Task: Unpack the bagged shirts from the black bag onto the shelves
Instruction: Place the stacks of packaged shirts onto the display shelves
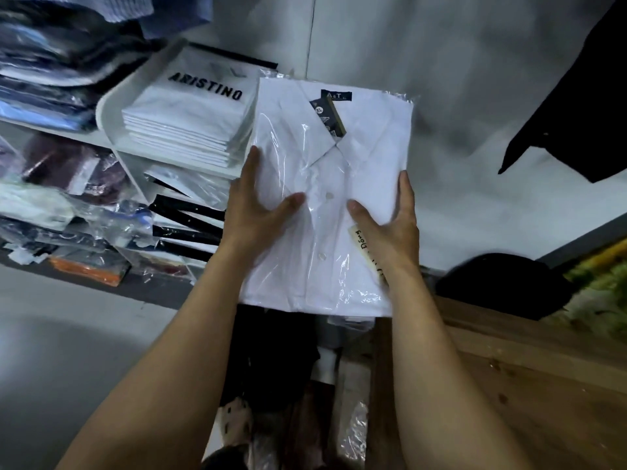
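A folded white shirt in a clear plastic bag (339, 164) is held up in front of me, collar away from me, with a dark size tag at the neck. My left hand (252, 205) grips its left edge, thumb on top. My right hand (390, 218) grips the right edge the same way, beside a handwritten paper label. Below the shirt, between my arms, lies the black bag (264, 354) with more plastic-wrapped garments showing in it. The white shelves (112, 130) stand to the left, just beyond the shirt's left edge.
A stack of white bagged shirts marked ARISTINO (190, 120) fills the nearer shelf corner. Blue and dark bagged garments (51, 72) crowd the shelves further left, more lie below. A wooden surface (526, 368) is at right, a black cap-like object (502, 283) behind it, a white wall ahead.
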